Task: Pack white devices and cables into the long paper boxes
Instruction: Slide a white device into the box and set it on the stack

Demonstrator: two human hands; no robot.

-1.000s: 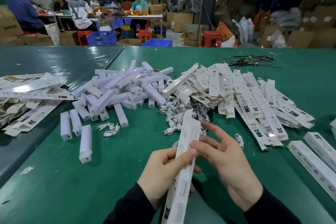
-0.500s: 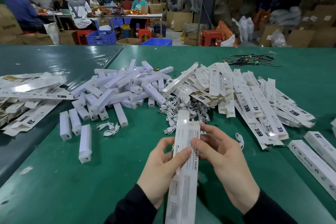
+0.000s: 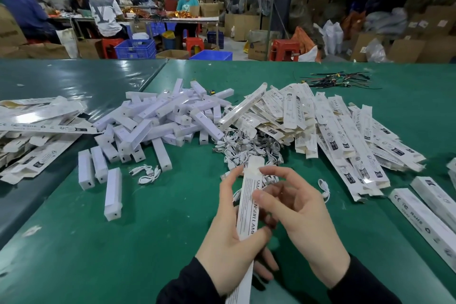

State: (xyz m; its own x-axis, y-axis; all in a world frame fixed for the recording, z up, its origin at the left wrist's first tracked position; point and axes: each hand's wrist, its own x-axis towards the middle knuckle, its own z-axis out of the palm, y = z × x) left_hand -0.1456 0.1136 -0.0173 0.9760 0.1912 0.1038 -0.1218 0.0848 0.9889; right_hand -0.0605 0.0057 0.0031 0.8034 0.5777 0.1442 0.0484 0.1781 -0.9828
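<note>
We are holding 1 long paper box (image 3: 247,207) above the bench's (image 3: 148,242) near edge. Left hand (image 3: 230,239) is gripping its middle to steady it; right hand (image 3: 299,217) is pinching the far-end flap, probably closing it. Devices (image 3: 158,118) and cables (image 3: 246,148) are lying mid-bench, within reach.

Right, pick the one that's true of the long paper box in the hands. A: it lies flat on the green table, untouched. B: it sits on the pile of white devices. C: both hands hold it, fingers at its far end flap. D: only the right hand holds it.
C: the left hand and right hand both hold the long paper box above the table, fingertips at its far end flap.
</note>
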